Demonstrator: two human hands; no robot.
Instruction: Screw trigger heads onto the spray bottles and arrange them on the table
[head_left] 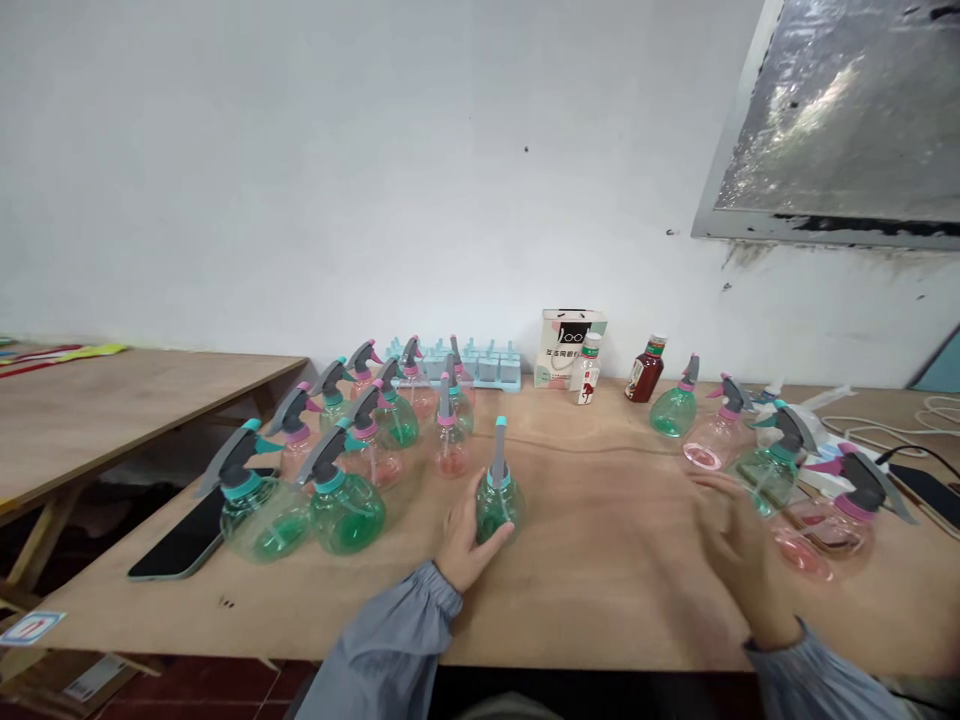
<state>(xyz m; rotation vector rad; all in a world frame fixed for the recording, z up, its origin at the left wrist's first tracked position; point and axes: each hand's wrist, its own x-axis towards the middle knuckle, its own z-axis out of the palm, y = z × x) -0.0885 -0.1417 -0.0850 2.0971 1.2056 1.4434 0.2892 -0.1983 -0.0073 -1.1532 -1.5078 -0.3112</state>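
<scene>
My left hand (465, 535) is wrapped round the belly of a green spray bottle (499, 495) with a grey trigger head, standing upright on the wooden table (600, 560). My right hand (739, 550) is smeared by motion. It hovers over the table just left of a green spray bottle (772, 465) and a pink one (832, 520). Its fingers are too blurred to read.
Several green and pink spray bottles (352, 450) stand grouped at the left, and three more (697, 415) at the right. A black phone (187, 535) lies at the left edge. A small box (570, 347), a sauce bottle (646, 368) and a blue tray (480, 365) line the wall. Cables (900, 430) lie far right.
</scene>
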